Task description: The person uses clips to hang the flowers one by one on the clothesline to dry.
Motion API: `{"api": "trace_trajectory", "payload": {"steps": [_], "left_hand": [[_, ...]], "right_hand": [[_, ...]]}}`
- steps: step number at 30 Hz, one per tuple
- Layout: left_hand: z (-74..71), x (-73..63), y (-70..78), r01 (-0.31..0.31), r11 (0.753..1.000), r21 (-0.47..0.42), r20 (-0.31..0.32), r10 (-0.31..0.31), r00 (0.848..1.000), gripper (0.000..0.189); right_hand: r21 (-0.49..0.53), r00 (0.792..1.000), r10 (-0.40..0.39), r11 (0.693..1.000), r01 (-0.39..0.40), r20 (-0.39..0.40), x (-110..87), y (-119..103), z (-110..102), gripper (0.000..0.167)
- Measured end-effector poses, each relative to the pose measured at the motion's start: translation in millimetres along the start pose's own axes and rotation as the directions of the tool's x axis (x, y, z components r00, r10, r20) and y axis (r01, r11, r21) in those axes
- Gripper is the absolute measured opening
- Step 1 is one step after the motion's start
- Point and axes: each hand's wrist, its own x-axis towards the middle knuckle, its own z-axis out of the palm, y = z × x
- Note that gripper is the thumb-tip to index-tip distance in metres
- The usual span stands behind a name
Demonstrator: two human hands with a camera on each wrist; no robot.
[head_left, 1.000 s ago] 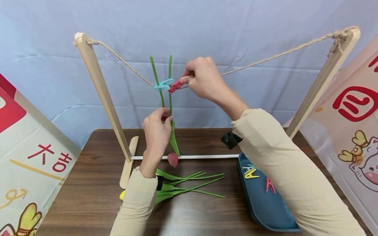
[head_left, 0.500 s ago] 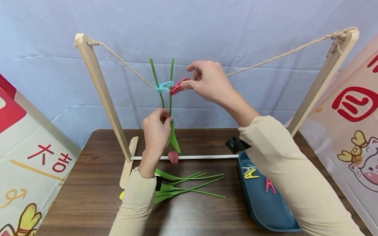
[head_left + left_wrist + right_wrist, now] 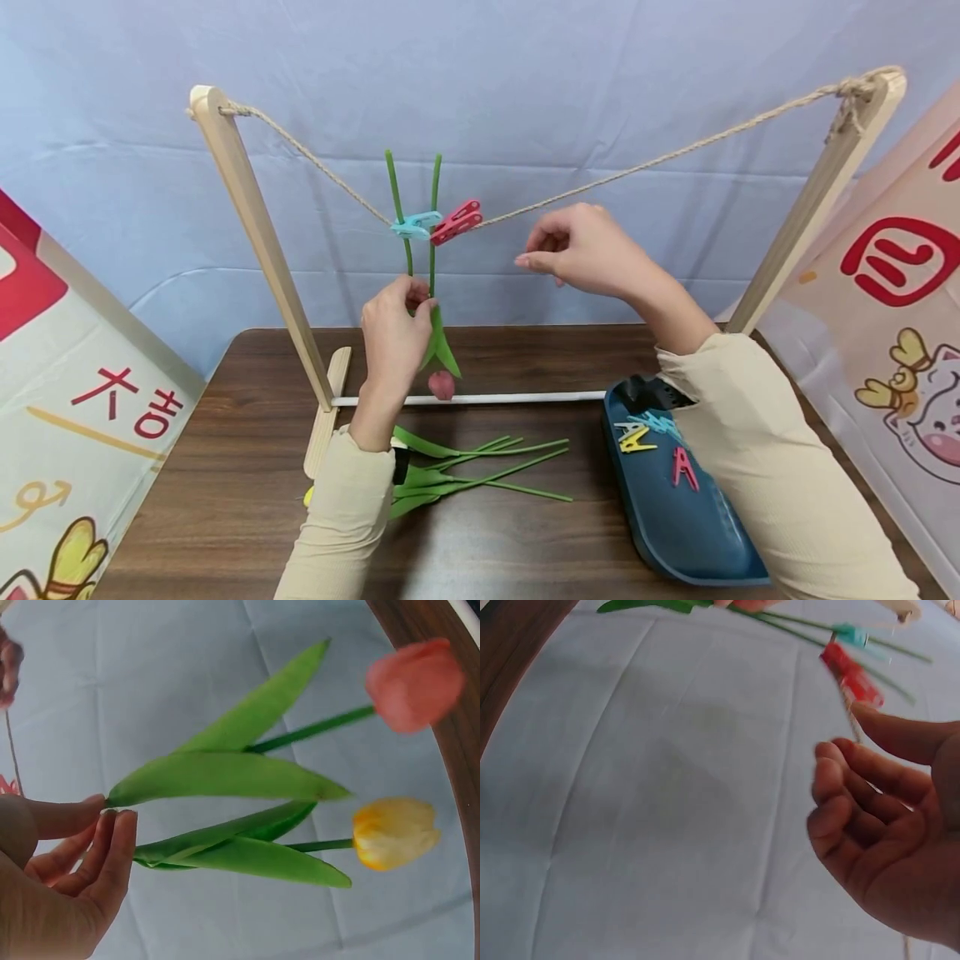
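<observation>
My left hand pinches the green stem of an upside-down pink tulip at the base of its leaves. A red clothespin clips that stem to the sagging rope. Beside it, a light blue clothespin grips the stem of a yellow tulip, which also hangs head down. In the head view my left hand hides the yellow bloom. To the right of the red clothespin, my right hand hovers in the air with loosely bent fingers and nothing in them.
Two wooden posts hold the rope, joined low down by a white rod. More green-stemmed flowers lie on the brown table. A blue tray at the right contains several clothespins.
My right hand has let go of the red clothespin and moved right and down. The clothespin stays on the rope and stem. My left hand keeps its hold, and the pink bloom has risen slightly.
</observation>
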Motion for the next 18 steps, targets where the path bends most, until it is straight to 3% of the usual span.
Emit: {"api": "trace_trajectory", "payload": {"steps": [11,18], "left_hand": [[6.5,-7.3,-4.7,-0.001,1.000,0.014,0.054,0.001,0.999,0.003],[11.3,-14.2,-8.8,0.019,0.999,0.028,0.076,-0.022,0.997,0.005]], "right_hand": [[-0.115,0.986,0.048,0.993,-0.030,0.161,-28.1,65,3,0.011],[-0.085,0.955,0.158,0.986,-0.141,0.252,-54.7,121,17,0.010]]}}
